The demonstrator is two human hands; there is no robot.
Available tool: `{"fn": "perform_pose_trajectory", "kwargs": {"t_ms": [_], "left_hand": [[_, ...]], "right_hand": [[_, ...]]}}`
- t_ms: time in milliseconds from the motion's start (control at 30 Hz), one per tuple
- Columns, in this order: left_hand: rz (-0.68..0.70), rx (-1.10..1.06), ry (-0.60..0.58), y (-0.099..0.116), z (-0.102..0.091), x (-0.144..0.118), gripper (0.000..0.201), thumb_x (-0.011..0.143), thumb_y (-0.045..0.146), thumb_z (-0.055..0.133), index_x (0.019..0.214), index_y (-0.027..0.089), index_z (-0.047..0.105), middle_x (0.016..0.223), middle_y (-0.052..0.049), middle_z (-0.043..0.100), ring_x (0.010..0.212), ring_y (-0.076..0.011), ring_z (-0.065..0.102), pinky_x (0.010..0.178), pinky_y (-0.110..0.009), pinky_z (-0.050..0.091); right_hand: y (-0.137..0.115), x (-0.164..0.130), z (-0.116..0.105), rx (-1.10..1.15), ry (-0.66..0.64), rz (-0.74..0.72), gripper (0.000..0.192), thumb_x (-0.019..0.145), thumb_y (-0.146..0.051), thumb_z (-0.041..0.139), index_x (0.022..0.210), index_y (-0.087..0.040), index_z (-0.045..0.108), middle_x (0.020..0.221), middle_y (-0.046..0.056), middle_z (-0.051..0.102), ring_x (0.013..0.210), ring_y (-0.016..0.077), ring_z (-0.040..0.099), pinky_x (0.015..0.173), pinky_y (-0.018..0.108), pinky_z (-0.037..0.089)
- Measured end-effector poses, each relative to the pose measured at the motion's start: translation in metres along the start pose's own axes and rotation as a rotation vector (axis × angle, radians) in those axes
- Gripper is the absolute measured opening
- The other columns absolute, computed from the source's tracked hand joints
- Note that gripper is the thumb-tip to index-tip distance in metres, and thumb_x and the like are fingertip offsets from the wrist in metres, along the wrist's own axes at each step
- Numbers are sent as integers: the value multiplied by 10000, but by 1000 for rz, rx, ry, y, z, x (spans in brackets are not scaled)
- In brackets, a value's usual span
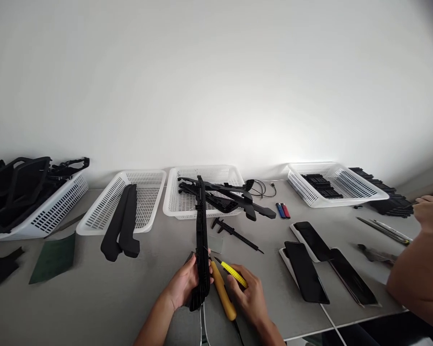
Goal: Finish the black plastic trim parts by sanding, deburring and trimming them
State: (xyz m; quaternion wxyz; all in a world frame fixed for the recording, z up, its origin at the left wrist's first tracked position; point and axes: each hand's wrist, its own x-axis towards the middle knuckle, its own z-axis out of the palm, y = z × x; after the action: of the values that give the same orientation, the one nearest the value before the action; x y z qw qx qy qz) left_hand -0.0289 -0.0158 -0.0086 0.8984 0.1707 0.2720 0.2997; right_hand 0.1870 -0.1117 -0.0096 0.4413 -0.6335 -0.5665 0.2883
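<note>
Nearest, the left hand (183,284) wrapped its fingers around a long black plastic strip (202,240) standing on edge on the bench (94,298), while the right hand (250,297) pinched yellow-handled pliers (228,284) just beside it — a slip could nick the strip or a fingertip. Beyond lay a black caliper (236,234) and white baskets (198,192); farther right, another person's hand (431,211).
</note>
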Motion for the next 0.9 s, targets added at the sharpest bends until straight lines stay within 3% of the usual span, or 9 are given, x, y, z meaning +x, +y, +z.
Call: {"fn": "perform_pose_trajectory", "kwargs": {"t_ms": [133, 267, 433, 900], "left_hand": [[-4, 8, 2, 3, 4, -2, 495, 1045, 527, 652, 1416, 206, 714, 1119, -85, 695, 1018, -221, 656, 952, -386, 557], [4, 4, 15, 4, 6, -1, 479, 1040, 520, 662, 1395, 206, 730, 1079, -79, 699, 988, -213, 667, 931, -374, 584], [3, -13, 9, 3, 5, 1, 445, 1047, 494, 661, 1370, 198, 739, 1095, -86, 705, 978, -213, 680, 925, -373, 589], [13, -8, -12, 2, 3, 3, 466, 1052, 487, 652, 1400, 182, 707, 1068, -82, 700, 951, -206, 680, 915, -360, 565]], "right_hand": [[-3, 1, -4, 10, -95, -32, 342, 1046, -483, 602, 1076, -205, 799, 967, 81, 812, 822, 237, 751, 752, 286, 561], [-5, 2, -7, 26, -60, -11, 367, 1048, -502, 598, 1089, -194, 793, 992, 88, 810, 856, 248, 749, 768, 294, 558], [-3, 1, -11, 10, -117, -41, 371, 1038, -501, 598, 1045, -188, 796, 907, 69, 796, 763, 222, 721, 708, 285, 528], [7, 4, -21, -77, -64, -57, 314, 992, -429, 627, 1041, -182, 813, 962, 95, 820, 818, 249, 747, 754, 304, 569]]}}
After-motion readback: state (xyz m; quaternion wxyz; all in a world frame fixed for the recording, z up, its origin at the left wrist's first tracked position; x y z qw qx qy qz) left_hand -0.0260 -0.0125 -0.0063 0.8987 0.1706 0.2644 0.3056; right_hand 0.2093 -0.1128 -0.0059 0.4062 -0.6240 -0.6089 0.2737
